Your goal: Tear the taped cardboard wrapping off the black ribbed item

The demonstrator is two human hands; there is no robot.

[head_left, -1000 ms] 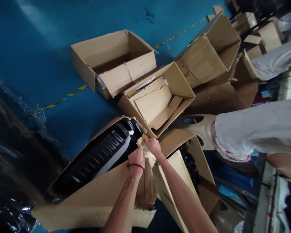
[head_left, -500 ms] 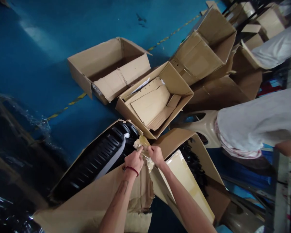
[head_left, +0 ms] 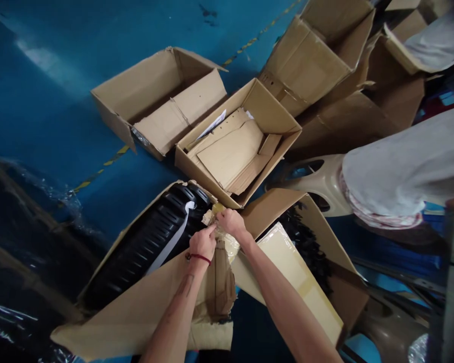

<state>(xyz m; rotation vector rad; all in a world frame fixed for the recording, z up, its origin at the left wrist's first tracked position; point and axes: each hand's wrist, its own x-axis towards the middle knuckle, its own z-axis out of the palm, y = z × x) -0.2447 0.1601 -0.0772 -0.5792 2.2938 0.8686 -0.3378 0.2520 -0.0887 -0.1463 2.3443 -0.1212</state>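
A torn cardboard box (head_left: 136,307) stands open in front of me, with ribbed black plastic parts (head_left: 147,232) inside and a pale strip (head_left: 174,237) lying over them. Clear packing tape (head_left: 229,243) clings to its ragged corner. My left hand (head_left: 203,244), a dark red band at the wrist, is closed on the cardboard at that corner. Beside it, my right hand (head_left: 231,223) is clenched on the taped edge, a yellowish bit of tape showing past the knuckles. The fingertips of both hands are partly hidden.
A box of flattened cardboard (head_left: 234,156) sits just beyond my hands. To the right, another box (head_left: 298,201) holds black pieces and a taped carton (head_left: 302,277). An open box (head_left: 155,96) lies farther left. Someone's grey-clad leg (head_left: 404,171) rests by a beige stool (head_left: 318,176).
Both hands have shifted slightly left and up in view, and the right hand now sits closer over the taped corner. The camera view has shifted a little.
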